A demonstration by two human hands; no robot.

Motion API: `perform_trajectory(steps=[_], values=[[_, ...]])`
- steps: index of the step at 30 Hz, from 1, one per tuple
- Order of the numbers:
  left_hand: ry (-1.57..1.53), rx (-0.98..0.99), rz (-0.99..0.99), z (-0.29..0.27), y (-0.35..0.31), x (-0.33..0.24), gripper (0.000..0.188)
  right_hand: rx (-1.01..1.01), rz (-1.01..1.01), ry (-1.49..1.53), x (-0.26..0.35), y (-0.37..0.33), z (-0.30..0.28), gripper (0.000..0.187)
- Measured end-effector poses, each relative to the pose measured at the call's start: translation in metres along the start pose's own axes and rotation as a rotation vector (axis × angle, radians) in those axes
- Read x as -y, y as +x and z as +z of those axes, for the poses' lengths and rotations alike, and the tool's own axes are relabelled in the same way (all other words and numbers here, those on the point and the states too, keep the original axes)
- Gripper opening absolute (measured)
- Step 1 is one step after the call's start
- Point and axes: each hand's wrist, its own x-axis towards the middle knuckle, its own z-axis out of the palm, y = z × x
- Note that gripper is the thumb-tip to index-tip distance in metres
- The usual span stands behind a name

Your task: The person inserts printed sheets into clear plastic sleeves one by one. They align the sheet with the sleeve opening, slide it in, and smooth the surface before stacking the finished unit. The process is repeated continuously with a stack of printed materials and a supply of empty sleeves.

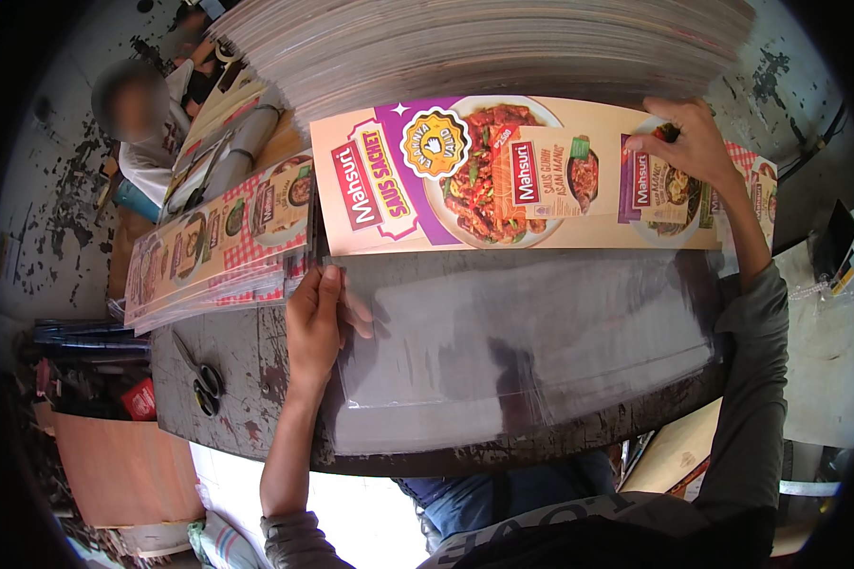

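Observation:
A long printed cardboard strip (489, 218), orange and purple with food pictures, lies across the far part of the dark table. My right hand (690, 142) grips its upper right edge, thumb on the printed face. Nearer to me a clear plastic sleeve (446, 379) is spread flat over the tabletop. With thumb and fingers closed, my left hand (315, 308) pinches the sleeve's upper left corner. Some of its fingers show through the film. This corner is just below the strip's lower left end.
A pile of plastic-covered printed strips (223, 228) rests at the left. Black-handled scissors (202, 379) lie on the worn dark table (247, 360). A tall stack of flat sheets (503, 43) rises at the back. Another person (152, 142) is at the far left.

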Motion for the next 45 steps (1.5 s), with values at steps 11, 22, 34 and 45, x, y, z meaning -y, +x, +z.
perform_trajectory(steps=[11,22,34,45], values=[[-0.033,0.013,-0.029,-0.002,0.003,0.001,0.028,-0.033,-0.003,-0.001,-0.001,0.004,-0.005,0.05],[-0.035,0.008,-0.046,-0.002,0.0,-0.01,0.029,-0.018,-0.052,0.022,0.001,0.001,-0.007,0.048],[0.026,-0.028,0.145,-0.004,0.001,0.009,0.028,0.161,-0.122,0.001,0.001,-0.015,0.011,0.05],[0.553,-0.132,0.162,-0.01,-0.004,-0.001,0.025,0.437,-0.1,0.031,0.022,-0.022,0.024,0.052]])
